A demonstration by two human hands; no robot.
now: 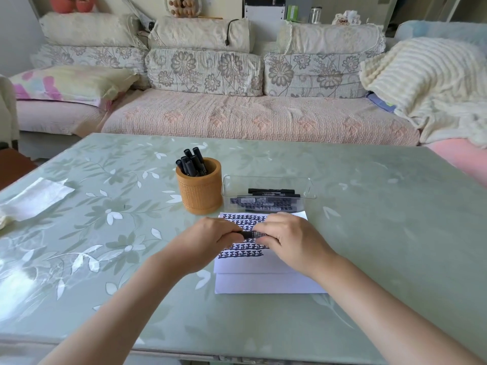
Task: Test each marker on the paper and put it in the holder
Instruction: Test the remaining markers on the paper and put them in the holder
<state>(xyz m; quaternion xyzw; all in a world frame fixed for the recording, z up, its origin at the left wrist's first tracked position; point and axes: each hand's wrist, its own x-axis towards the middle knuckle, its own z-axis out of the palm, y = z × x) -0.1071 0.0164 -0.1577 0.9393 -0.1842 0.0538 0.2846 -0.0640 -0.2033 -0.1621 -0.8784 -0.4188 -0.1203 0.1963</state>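
Forearms: both bare, reaching in from the near edge of the counter (382, 219) and meeting over the paper.
Left hand (210, 241): fingers curled round the left end of the marker.
Right hand (287, 241): fingers curled round the right end of the same marker; the two hands are close together, with only a short stretch of barrel showing between them.
Marker (250, 235): black with printed lettering, held level and crosswise just above the paper; whether its cap is on cannot be told.
Paper (263, 283): white, lying flat on the counter under the hands; rows of black written marks fill its far half, and the near part is blank.
Clear tray (226, 191): just beyond the paper, slightly right of centre, with several black markers (271, 196) lying flat inside.
Holder (200, 193): a round tan cup standing upright, just beside the tray on its left; a bunch of black markers (192, 163) stands in it, leaning left.
White tissue (34, 198): crumpled at the counter's left edge, well apart from the rest.
Sofa (250, 117): behind the counter, floral cushions along its back.
Blanket (427, 83): cream, ribbed, heaped on the sofa's right end.
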